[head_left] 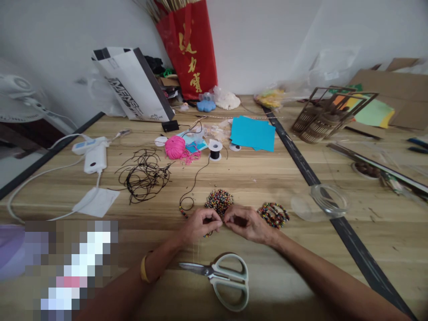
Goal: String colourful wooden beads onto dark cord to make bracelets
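My left hand (pixel 203 223) pinches the black cord, its fingertips meeting those of my right hand (pixel 245 222). Between the right thumb and finger a tiny reddish bead (pixel 225 221) just shows. Threaded beads (pixel 183 212) sit on the cord left of my left hand, and a few more peek out below it. The cord leads back to a white spool of black cord (pixel 215 151). Just beyond my fingers lies a pile of loose multicoloured beads (pixel 219 200). Coiled bead strings (pixel 273 215) rest beside my right hand. White-handled scissors (pixel 230 281) lie nearer me, between my forearms.
Tangled black cord pieces (pixel 145 176) and a pink yarn ball (pixel 175 147) lie to the left. Blue sheets (pixel 253 133) are behind the spool. On the right are a clear round container (pixel 329 200) and small woven baskets (pixel 317 127). A power strip (pixel 95 156) trails white cables.
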